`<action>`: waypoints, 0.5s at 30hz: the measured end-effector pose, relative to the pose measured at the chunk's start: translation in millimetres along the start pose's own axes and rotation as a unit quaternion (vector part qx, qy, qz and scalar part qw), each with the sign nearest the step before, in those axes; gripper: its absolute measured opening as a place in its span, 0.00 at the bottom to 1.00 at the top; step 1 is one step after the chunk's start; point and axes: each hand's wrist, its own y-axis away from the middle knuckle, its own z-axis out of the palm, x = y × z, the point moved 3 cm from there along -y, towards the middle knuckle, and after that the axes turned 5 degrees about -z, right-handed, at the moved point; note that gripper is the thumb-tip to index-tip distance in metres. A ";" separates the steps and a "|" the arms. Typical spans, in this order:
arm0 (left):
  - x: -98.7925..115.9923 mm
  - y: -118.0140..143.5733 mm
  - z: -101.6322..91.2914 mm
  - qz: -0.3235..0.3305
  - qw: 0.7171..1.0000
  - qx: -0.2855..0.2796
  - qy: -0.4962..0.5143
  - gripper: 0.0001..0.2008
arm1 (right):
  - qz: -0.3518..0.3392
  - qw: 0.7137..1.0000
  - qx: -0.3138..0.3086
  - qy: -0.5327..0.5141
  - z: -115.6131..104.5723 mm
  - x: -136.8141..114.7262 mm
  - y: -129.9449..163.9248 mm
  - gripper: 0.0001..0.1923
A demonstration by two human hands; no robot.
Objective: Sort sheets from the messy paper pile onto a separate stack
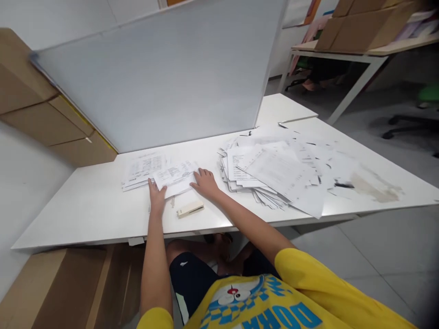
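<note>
My left hand [157, 196] and my right hand [206, 183] both rest on a small bundle of printed sheets [174, 178] on the white table [96, 210]. The left hand presses the bundle's near left corner, the right hand its right edge. That bundle overlaps a thin stack of printed papers [144, 169] just behind it. A cream stapler [190, 209] lies flat on the table between my two forearms, close to the front edge.
A wide, messy pile of loose papers [284, 171] spreads over the table's right half. A grey partition panel [164, 73] stands behind. Cardboard boxes [37, 105] sit at the left, another box [58, 288] under the table. A second desk with boxes [363, 27] stands far right.
</note>
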 end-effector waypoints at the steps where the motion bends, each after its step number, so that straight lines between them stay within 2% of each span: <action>1: 1.4 1.2 1.5 0.016 1.000 -0.009 0.017 0.51 | -0.004 1.000 0.005 -0.003 -1.5 1.0 -0.1 0.28; 6: 6.9 9.6 5.2 0.040 0.995 -0.083 0.038 0.38 | 0.003 1.000 0.014 -0.024 -3.7 4.7 -2.9 0.32; 9: 8.2 9.4 7.8 0.038 0.996 -0.082 0.012 0.28 | -0.032 0.997 0.057 -0.033 -7.0 0.1 -4.0 0.31; 12: 8.7 4.9 9.1 0.047 0.998 -0.045 0.013 0.24 | -0.158 0.976 0.137 -0.066 -15.1 -11.8 -0.3 0.22; 15: 9.0 0.9 11.4 0.073 0.996 -0.043 0.035 0.24 | -0.350 0.921 0.149 -0.082 -26.0 -27.6 6.7 0.20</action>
